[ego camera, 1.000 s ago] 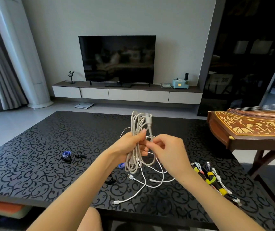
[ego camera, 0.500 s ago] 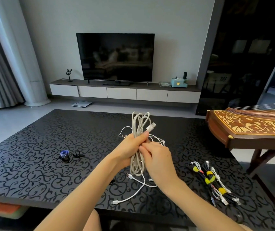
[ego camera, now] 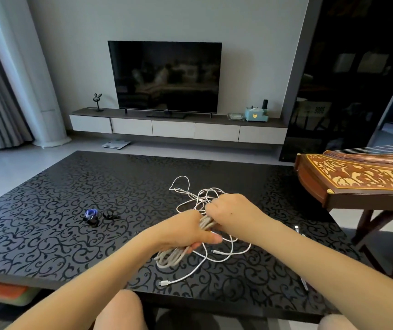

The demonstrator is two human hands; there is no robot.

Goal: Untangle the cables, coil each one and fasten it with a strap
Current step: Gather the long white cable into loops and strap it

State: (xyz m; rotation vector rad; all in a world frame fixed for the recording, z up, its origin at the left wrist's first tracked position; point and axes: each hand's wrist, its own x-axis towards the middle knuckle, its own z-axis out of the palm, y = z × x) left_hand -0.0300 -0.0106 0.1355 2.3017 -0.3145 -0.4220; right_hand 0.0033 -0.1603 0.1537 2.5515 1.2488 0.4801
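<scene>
Two Hands Closed on the Grey Cable Bundle

Head view: Both hands met low over the black patterned table. The left hand was closed around the coiled grey cable, whose loops hung out below the fist onto the tabletop. The right hand was closed on the upper end of the same coil, knuckles up. Thin white cables lay tangled around and beneath both hands, one connector resting near the front table edge. Loose straps, blue and black, lay well apart to the left.
</scene>
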